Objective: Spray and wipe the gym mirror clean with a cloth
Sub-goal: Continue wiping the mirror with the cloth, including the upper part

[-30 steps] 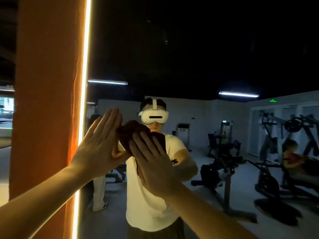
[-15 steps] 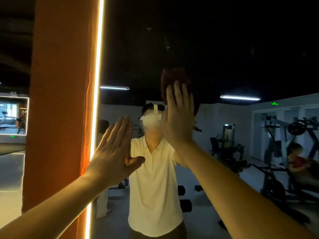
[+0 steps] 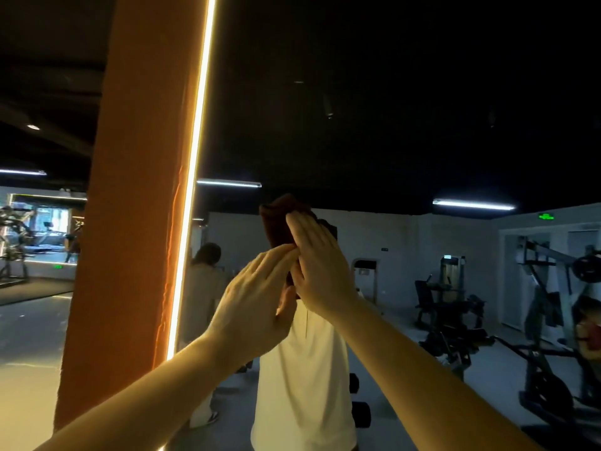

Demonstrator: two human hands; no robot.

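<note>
The person's right hand (image 3: 317,265) lies flat, fingers straight and together, and presses a dark reddish-brown cloth (image 3: 276,222) against the gym mirror (image 3: 406,125). The cloth sits at head height and covers the face of the person's own reflection, whose white shirt (image 3: 302,369) shows below. The left hand (image 3: 253,307) is open too. Its straight fingers reach up and to the right, so that the fingertips (image 3: 286,253) touch the cloth's lower part, just beside the right thumb. Neither hand curls round anything.

This looks like the wiping step. To do it well, the right palm should stay flat with even pressure, making overlapping passes. The left fingers should rest on the cloth's loose edge rather than on bare glass, where skin would likely leave smears.

To the left of the hands, a glowing light strip (image 3: 195,157) runs along the mirror's edge, beside an orange pillar (image 3: 136,190). Weight machines (image 3: 553,304) and ceiling lamps show dimly in the glass. No spray bottle is in view.

Half a second ago the left hand was spread flat near the light strip, well apart from the right hand, and the cloth was higher, above the reflected head. Now the cloth has come down and the left hand has crossed over to meet it.
</note>
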